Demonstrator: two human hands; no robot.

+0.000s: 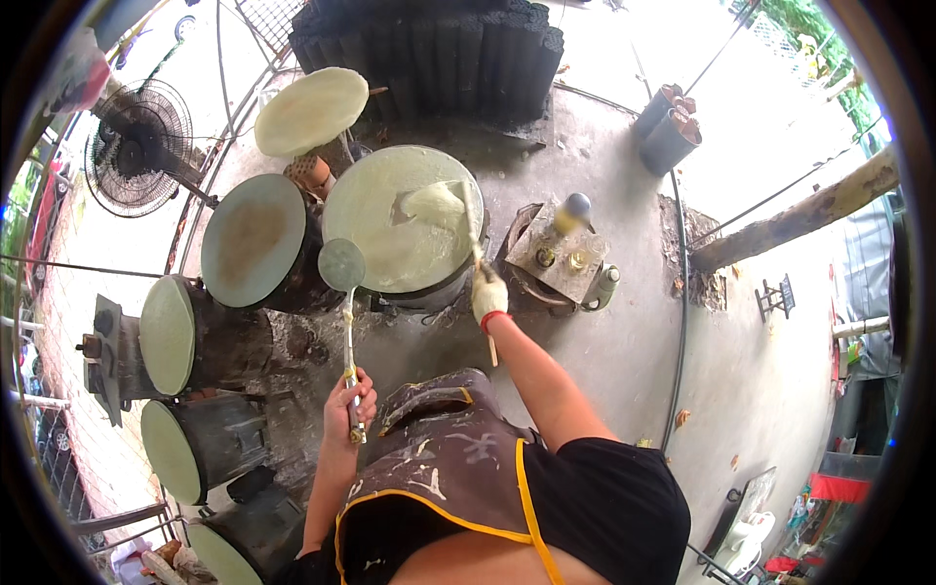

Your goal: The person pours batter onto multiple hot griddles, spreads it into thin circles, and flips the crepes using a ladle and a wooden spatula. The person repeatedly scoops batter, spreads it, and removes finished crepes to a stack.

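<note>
My left hand grips the handle of a round metal ladle, its grey disc raised near the pot's front left rim. In my right hand, which looks gloved or coated in pale batter, is a long wooden stick reaching over the right side of a wide round pot. Pale yellow-green batter spreads across this pot, with a thicker fold beside the stick's far end. A red band circles my right wrist. My apron bears batter splashes.
Drum stoves with round griddles curve along my left, several holding pale sheets. Another round sheet stands behind. Black honeycomb briquettes are stacked ahead. A low stand with jars is right of the pot. A fan stands far left.
</note>
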